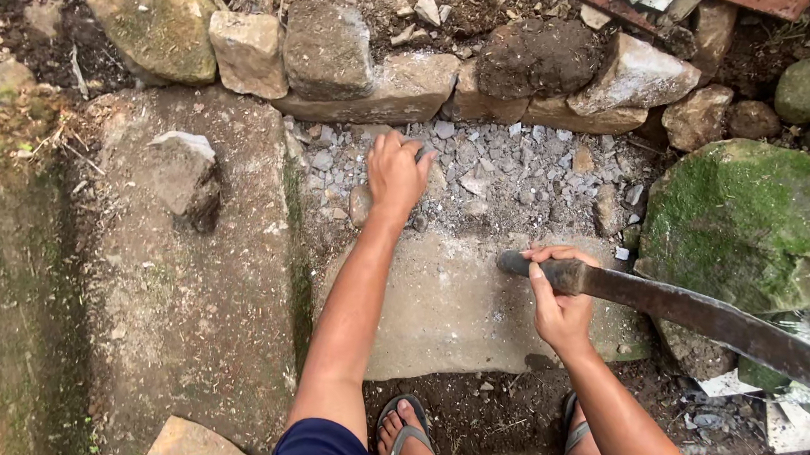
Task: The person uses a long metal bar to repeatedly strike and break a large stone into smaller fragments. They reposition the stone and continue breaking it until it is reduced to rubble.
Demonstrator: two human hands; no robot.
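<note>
One left hand point(395, 173) grabs small grey stones point(505, 168) mid-frame; one right hand point(560, 304) squeezes one long dark tool point(706, 316), lower right.

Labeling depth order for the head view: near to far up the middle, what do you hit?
Sandalled foot → flat slab → left hand on grey gravel → stone row. Right hand, at slab level, grips a long dark tool.
</note>
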